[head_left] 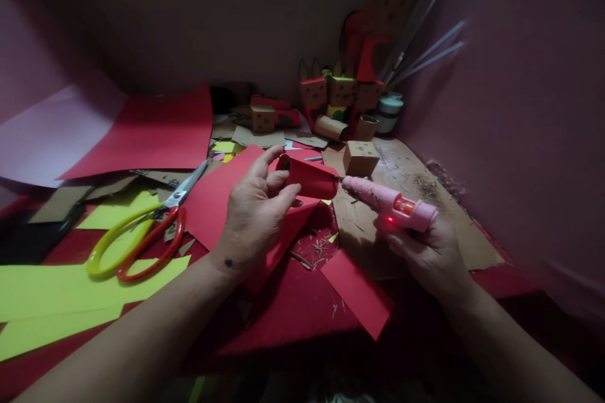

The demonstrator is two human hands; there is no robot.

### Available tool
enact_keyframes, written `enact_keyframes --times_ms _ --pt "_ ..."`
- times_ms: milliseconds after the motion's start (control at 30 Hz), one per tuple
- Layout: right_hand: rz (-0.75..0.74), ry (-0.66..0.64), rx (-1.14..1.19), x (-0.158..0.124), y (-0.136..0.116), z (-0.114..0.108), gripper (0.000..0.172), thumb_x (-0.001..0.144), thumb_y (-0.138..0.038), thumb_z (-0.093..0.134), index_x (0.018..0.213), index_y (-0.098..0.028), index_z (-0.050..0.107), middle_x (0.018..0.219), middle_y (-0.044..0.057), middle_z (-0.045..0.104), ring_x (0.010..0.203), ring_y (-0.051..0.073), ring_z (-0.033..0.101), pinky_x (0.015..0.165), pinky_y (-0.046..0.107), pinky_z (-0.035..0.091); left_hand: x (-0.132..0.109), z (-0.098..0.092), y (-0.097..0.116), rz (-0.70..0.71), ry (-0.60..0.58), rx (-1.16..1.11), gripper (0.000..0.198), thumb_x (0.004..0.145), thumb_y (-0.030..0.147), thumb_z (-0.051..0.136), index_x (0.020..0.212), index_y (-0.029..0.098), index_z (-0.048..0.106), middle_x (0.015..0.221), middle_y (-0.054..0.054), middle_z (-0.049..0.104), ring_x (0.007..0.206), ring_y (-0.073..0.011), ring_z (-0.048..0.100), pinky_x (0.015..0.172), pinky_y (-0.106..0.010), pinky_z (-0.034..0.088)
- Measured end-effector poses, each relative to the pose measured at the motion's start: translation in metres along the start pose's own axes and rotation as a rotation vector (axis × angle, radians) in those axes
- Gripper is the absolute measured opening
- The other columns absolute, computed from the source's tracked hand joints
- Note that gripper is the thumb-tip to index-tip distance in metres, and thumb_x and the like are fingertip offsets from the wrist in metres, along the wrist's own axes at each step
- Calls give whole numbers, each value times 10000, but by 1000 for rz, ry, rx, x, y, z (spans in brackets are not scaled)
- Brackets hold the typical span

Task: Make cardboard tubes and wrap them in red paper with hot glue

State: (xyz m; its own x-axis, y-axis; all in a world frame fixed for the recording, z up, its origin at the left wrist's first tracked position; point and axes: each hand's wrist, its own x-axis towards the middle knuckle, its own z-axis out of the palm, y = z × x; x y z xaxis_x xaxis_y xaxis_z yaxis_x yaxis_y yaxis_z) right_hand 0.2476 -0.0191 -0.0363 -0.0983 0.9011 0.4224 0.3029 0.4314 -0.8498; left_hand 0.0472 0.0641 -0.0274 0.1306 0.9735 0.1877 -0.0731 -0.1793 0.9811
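Observation:
My left hand [258,204] has its fingers curved around the near end of a red paper-covered tube [312,179], which lies sideways above red paper sheets. In my right hand [428,252] is a pink glue gun [387,201] with a small red light lit. Its dark nozzle points left and meets or nearly meets the tube's right end. A small brown box [360,158] with marks on top stands just behind the nozzle. Below the tube, a red paper strip [358,295] lies at the table's front.
Scissors with yellow and red handles [151,242] lie open at left on yellow paper [85,289]. A large red sheet [146,132] is behind them. Box-headed figures [343,91] and a white-blue jar [390,112] stand at the back, beside a cardboard sheet [425,201].

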Motion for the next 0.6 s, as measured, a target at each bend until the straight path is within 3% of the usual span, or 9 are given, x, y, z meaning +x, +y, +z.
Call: enact_keyframes --times_ms 600 --pt "1 25 -22 -1 2 0 433 934 -270 535 1367 -266 546 1421 27 540 1353 260 454 1176 472 315 3 -3 -1 21 -6 -3 590 736 175 698 1296 193 512 851 8 730 589 -109 639 623 -245 532"
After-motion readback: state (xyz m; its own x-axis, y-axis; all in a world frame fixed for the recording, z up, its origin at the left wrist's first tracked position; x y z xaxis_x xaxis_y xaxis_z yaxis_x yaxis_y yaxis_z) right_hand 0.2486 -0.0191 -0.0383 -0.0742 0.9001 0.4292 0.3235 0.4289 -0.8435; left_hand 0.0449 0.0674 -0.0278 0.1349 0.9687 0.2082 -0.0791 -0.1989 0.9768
